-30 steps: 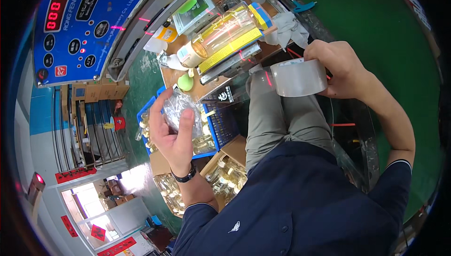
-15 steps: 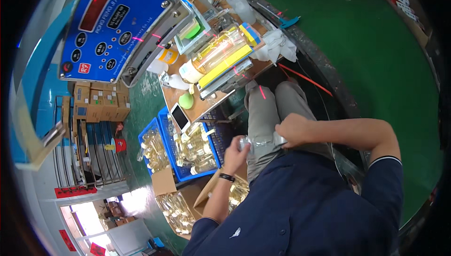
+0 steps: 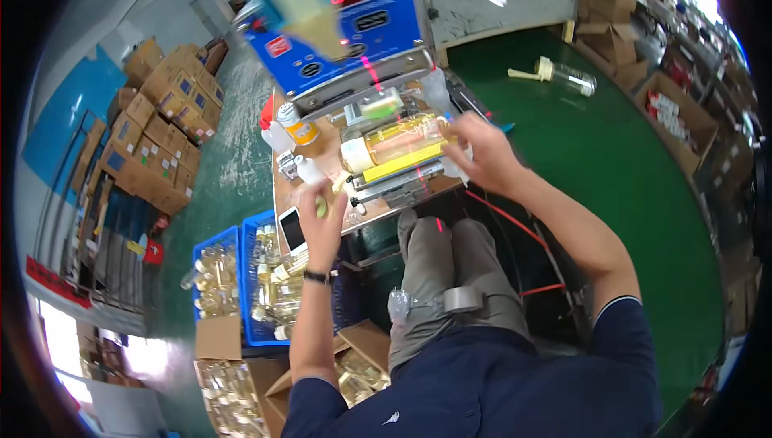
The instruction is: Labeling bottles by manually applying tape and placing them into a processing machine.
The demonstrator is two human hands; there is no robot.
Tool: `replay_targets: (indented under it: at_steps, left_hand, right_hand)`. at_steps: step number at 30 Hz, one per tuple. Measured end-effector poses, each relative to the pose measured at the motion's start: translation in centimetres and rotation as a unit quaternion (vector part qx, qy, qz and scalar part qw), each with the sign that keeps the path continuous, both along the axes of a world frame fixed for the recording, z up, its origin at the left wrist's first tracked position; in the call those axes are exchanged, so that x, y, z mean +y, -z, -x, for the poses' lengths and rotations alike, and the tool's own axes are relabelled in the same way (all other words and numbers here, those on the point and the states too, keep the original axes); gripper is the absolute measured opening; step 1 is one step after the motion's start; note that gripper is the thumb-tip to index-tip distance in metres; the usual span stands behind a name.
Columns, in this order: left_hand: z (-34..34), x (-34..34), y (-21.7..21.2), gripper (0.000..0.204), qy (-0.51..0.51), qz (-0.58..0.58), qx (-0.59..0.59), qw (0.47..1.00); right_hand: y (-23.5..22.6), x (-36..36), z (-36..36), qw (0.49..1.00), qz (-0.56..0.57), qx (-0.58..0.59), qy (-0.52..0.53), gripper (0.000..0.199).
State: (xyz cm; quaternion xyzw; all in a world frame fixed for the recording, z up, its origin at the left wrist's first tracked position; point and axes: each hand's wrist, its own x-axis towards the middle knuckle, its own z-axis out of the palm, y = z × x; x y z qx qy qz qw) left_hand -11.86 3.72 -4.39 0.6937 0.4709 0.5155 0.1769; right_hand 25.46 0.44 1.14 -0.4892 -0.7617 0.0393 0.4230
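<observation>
On my left, a blue crate (image 3: 217,277) of small bottles sits by my knee. My left hand (image 3: 323,217) hovers over the worktop (image 3: 283,197), fingers loosely curled, empty as far as I can tell. My right hand (image 3: 476,152) touches the clear bottle (image 3: 394,142) lying sideways in the machine's cradle, fingers spread. It's probably glass, slick and breakable; I'd grip its body.

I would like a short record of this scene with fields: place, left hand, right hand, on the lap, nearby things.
place: small wooden workbench under a blue machine, green floor
left hand: left hand on the bench edge, beside a phone; grip unclear
right hand: right hand at the end of a clear bottle of yellow liquid lying in the fixture
on the lap: tape roll and a small clear bottle
nearby things: blue crates of small bottles, stacked cartons
</observation>
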Motion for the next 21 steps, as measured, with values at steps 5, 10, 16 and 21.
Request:
replay_targets:
  at_steps: [5,10,16,21]
  left_hand:
    - [-3.1,6.7,-3.5,0.055,0.067,-0.004,-0.026,0.997]
    - [-3.3,8.0,-3.5,0.059,0.191,0.166,-0.060,0.966]
    - [-2.7,9.3,-2.1,0.061,0.200,0.083,-0.039,0.976]
    - [-3.0,9.6,-1.2,0.062,0.205,0.066,-0.052,0.975]
  right_hand:
    - [-2.4,6.3,1.1,0.996,-0.048,-0.063,0.028,0.042]
    - [-2.6,7.5,0.2,0.981,0.154,-0.113,-0.017,0.053]
    - [-3.1,8.7,0.1,0.972,0.185,-0.145,-0.018,0.059]
    - [-3.4,8.7,0.2,0.966,0.204,-0.160,-0.012,0.061]
